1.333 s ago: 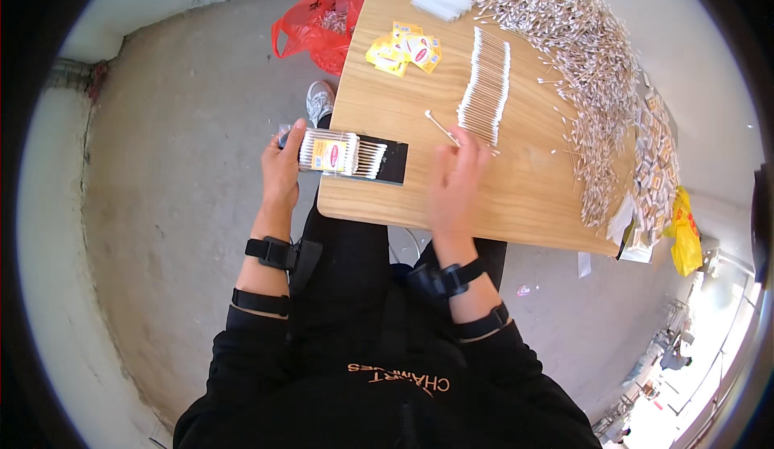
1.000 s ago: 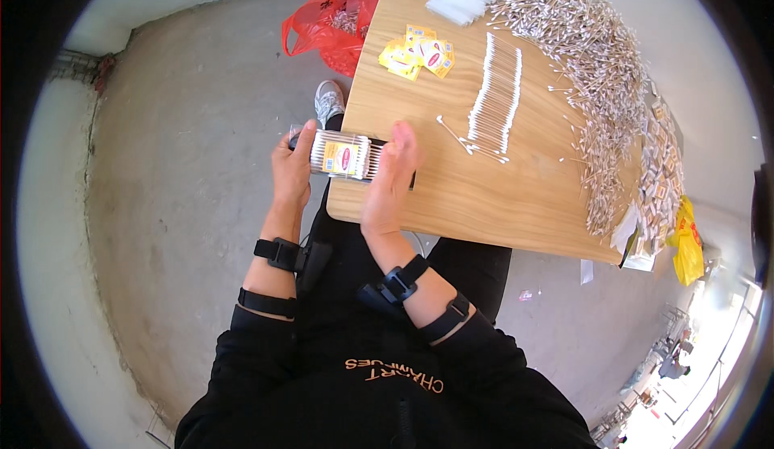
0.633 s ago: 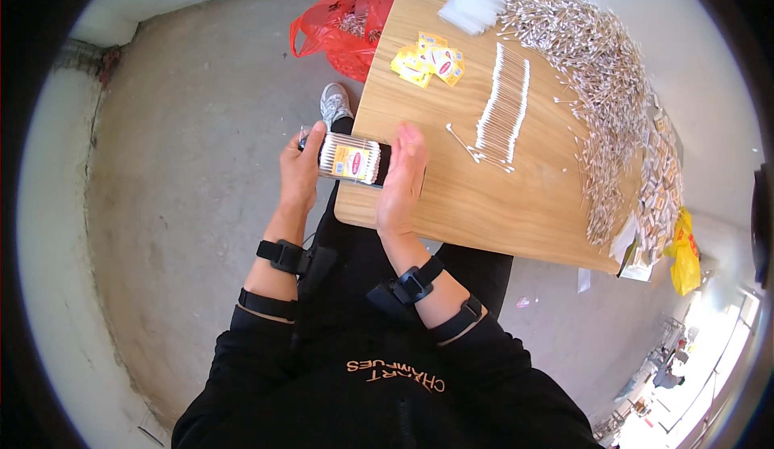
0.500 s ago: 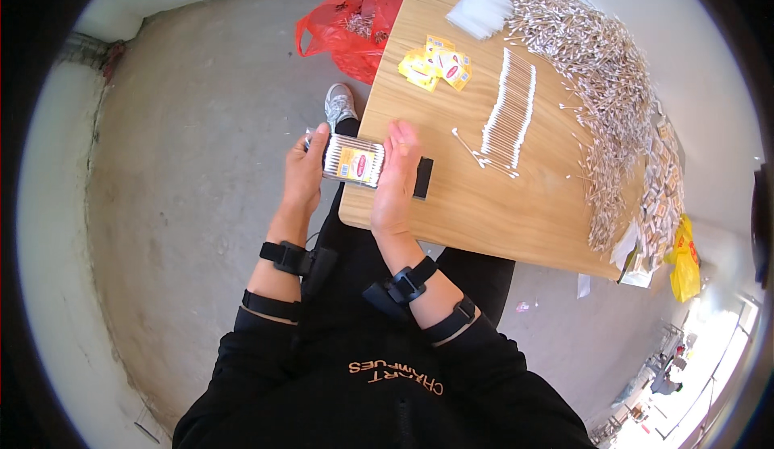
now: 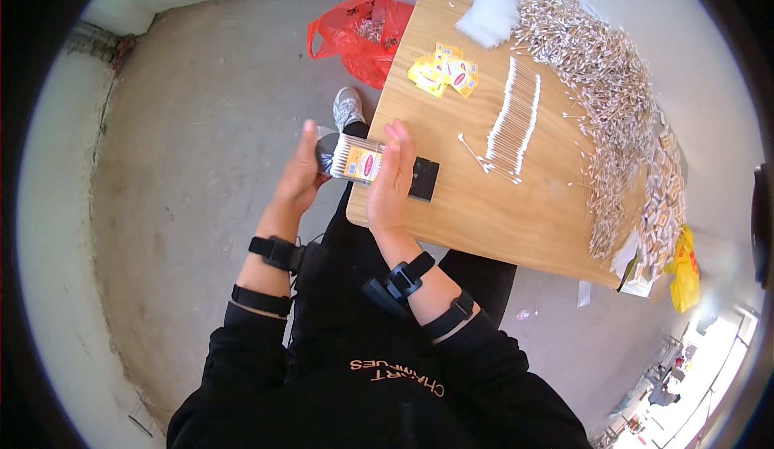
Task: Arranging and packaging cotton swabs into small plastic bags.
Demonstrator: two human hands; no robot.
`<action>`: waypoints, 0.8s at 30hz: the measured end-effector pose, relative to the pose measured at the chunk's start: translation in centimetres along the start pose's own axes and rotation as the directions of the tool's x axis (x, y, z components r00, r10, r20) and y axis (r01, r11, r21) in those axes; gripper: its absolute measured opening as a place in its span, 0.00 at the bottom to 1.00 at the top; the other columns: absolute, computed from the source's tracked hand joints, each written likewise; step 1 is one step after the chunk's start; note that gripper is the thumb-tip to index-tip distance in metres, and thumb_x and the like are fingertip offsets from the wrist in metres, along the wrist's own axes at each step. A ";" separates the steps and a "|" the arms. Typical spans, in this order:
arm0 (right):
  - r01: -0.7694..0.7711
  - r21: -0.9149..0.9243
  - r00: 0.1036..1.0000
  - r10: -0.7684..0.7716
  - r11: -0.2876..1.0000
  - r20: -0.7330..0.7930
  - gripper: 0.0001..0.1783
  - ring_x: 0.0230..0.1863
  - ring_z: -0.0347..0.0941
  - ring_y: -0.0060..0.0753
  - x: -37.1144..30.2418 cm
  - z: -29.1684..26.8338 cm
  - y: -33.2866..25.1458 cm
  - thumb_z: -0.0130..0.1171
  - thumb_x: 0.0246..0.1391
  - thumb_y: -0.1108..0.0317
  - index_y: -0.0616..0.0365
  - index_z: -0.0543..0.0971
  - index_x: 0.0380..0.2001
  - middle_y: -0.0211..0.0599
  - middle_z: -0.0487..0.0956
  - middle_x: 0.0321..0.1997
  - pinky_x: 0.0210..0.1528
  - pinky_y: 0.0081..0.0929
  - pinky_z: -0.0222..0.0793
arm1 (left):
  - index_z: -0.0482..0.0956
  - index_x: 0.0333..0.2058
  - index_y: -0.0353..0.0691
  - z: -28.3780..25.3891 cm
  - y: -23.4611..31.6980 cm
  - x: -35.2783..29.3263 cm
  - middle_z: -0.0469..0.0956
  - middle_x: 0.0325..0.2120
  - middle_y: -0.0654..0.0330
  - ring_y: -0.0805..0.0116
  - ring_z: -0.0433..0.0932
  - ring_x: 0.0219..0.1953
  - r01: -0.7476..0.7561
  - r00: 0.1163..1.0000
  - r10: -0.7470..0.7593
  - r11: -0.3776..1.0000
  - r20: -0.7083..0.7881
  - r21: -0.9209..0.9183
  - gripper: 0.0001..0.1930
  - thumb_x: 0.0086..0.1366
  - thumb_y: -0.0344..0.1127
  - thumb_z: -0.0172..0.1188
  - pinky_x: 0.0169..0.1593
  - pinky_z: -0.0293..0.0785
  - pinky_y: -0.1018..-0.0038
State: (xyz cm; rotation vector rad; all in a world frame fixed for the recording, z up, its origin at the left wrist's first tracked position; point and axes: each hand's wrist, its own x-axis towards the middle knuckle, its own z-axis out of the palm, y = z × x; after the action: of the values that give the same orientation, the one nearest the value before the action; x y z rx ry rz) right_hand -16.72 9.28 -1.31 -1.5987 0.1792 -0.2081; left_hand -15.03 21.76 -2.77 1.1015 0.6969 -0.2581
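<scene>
A clear plastic pack of cotton swabs (image 5: 355, 159) with a yellow label lies level between my hands at the table's left corner. My left hand (image 5: 300, 171) grips its left end, thumb upward, where loose see-through film sticks out past the swabs. Against the right end rests my right hand (image 5: 391, 176), fingers stretched out and palm toward the pack. Just beyond that hand, a flat black block (image 5: 424, 180) sits on the table. A row of cotton swabs (image 5: 513, 118) lies side by side farther right, with a few stray ones at its near end.
The wooden table (image 5: 459, 215) bears yellow label cards (image 5: 443, 72), clear plastic bags (image 5: 490, 10), a large heap of loose swabs (image 5: 601, 86) and a pile of small packs (image 5: 661, 199). A red bag (image 5: 367, 42) stands beyond its left edge; a yellow bag (image 5: 684, 276) hangs at the right.
My left hand has shifted left and down, and more bare film shows between it and the swabs. More of the black block shows beside my right hand.
</scene>
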 end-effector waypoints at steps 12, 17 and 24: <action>0.000 0.343 0.998 -0.019 0.939 0.054 0.28 0.65 0.57 0.38 0.7 -1.6 1.9 0.33 0.69 0.55 0.67 0.60 0.60 0.47 0.62 0.62 0.70 0.34 0.45 | 0.74 0.45 0.41 2.6 -2.0 -3.7 0.78 0.37 0.67 0.76 0.75 0.38 -0.085 0.994 0.097 0.975 0.048 -0.206 0.18 0.59 0.39 0.66 0.42 0.69 0.76; -0.019 0.240 1.000 0.017 0.970 0.009 0.28 0.65 0.57 0.37 -0.3 -1.9 0.7 0.33 0.69 0.55 0.67 0.59 0.60 0.47 0.61 0.62 0.70 0.34 0.45 | 0.74 0.44 0.38 2.7 -2.0 -3.0 0.78 0.36 0.64 0.74 0.77 0.37 -0.135 0.990 0.142 0.956 0.009 -0.259 0.18 0.56 0.33 0.68 0.40 0.73 0.74; -0.015 0.047 0.995 0.010 0.999 0.104 0.28 0.64 0.56 0.39 -0.1 0.8 0.4 0.33 0.68 0.53 0.64 0.58 0.61 0.48 0.62 0.61 0.66 0.33 0.50 | 0.75 0.43 0.34 2.4 -2.6 -2.2 0.79 0.37 0.60 0.72 0.78 0.37 -0.172 0.978 0.194 0.957 0.077 -0.236 0.16 0.57 0.28 0.66 0.41 0.75 0.75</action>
State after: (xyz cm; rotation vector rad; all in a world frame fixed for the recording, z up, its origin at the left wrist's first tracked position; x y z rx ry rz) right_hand -16.60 10.02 -1.76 -1.5561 0.1031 -0.1186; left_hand -17.11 18.15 -2.58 0.9195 0.5169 -0.0708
